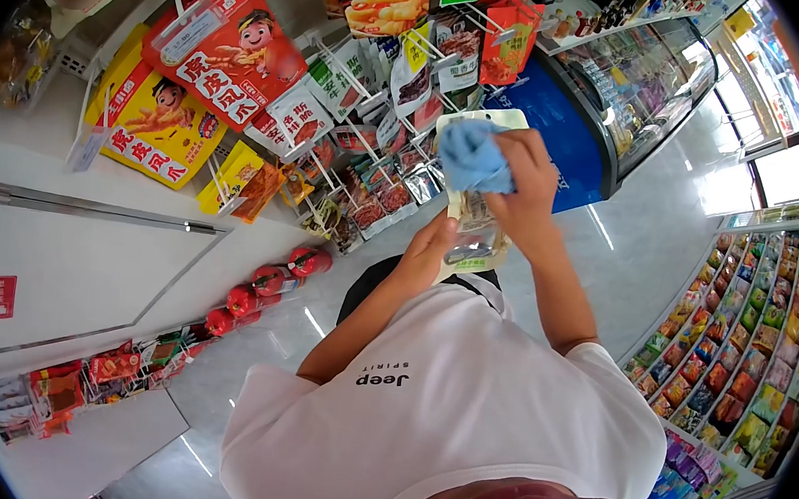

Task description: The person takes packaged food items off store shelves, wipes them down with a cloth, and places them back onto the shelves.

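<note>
My left hand [430,248] grips the lower left edge of a pale snack package [473,240] with a clear window. A crumpled blue cloth [475,157] is held in my right hand [527,187] and lies against the upper part of that package. The cloth covers much of the package's upper front. Just beyond the package, small snack bags [393,196] hang on metal hooks.
Large red [231,46] and yellow [157,120] bags hang at the upper left. Red fire extinguishers [268,281] stand below them. A blue-sided display case [565,131] is at the upper right. Shelves of packaged snacks [738,330] line the right side.
</note>
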Tool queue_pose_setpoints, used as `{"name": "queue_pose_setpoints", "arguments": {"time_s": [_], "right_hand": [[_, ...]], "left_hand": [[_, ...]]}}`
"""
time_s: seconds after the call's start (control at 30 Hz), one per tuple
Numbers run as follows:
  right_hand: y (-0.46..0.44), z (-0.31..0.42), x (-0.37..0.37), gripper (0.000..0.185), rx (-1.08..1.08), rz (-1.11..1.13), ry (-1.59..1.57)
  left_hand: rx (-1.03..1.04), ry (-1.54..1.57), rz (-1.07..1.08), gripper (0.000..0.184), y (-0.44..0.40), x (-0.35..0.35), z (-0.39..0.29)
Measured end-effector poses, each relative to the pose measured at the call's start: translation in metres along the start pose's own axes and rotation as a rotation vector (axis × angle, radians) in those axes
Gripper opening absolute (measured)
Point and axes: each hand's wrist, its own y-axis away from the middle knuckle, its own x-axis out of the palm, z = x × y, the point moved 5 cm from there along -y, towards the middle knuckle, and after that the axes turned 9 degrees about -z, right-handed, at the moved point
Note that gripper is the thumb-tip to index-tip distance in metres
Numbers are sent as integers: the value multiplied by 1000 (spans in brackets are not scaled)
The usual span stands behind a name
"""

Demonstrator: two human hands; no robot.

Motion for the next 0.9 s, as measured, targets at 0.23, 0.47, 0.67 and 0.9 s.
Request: {"name": "queue_pose_setpoints", "arguments": {"time_s": [0.23, 0.47, 0.67, 0.9], "right_hand": [[25, 20, 16, 49, -93, 295, -2], [72, -4, 24, 43, 149, 200, -130], [109, -16, 42, 68, 830, 103, -721], [98, -14, 39, 75, 746, 17, -579]], "left_hand": [[-66, 341, -109, 53, -10, -20, 17], [86, 503, -301, 65, -13, -28, -2], [385, -177, -123, 60, -21, -27, -14], [661, -445, -180, 65, -21, -9, -29]]}}
